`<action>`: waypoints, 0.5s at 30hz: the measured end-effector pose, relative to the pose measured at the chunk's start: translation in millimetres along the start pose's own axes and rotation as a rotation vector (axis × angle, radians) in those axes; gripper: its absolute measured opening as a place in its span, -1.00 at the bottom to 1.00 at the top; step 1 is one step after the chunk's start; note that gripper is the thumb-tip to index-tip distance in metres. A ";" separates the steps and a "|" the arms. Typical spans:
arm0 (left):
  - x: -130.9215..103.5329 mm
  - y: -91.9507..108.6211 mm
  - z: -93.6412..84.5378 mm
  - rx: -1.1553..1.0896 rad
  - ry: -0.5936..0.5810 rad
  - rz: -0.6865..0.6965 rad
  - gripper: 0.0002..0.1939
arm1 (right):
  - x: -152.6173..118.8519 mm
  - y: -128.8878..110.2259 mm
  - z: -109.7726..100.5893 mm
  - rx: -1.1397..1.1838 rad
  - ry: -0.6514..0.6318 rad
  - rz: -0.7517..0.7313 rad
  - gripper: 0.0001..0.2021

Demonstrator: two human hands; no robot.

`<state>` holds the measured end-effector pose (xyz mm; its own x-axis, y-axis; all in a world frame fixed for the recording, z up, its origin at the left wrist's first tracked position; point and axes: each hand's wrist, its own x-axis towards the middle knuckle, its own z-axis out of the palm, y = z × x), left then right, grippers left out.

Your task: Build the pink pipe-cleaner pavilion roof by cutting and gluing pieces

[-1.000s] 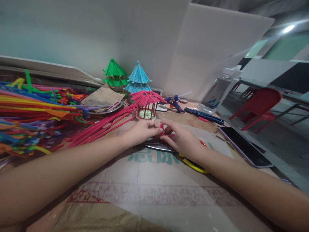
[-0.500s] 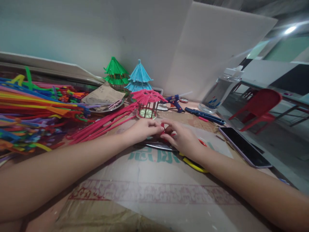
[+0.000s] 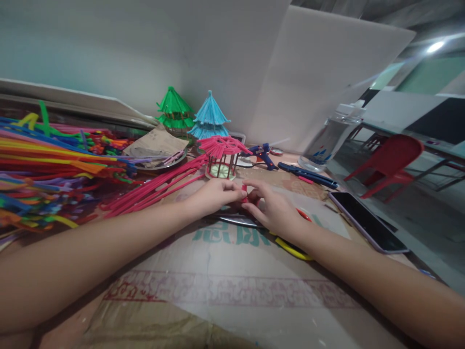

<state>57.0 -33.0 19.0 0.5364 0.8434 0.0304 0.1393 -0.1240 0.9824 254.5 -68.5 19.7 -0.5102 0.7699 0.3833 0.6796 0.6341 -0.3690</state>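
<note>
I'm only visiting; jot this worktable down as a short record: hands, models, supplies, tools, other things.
Left hand: pinching a small pinkish-red piece
Right hand: thumb and fingers curved around the same piece; exact contact unclear
Beneath hands: shiny metal dish, partly covered
Models: pink-roofed model on thin brown posts, just beyond the hands; pointed green model and pointed light-blue model behind it
Supplies: long pink stems and multicoloured stems, at left
Tools: dark-blue glue gun
Other, at right: black-screened phone; clear plastic bottle
</note>
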 end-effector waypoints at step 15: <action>-3.3 6.1 5.7 -0.124 0.037 -0.086 -0.88 | -9.6 -10.2 -43.6 0.017 -0.164 0.114 -0.55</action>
<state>60.8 -39.5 23.9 0.4956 0.8671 -0.0499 0.0784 0.0125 0.9968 275.5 -85.6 56.7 -0.5108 0.8371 0.1958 0.7295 0.5425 -0.4166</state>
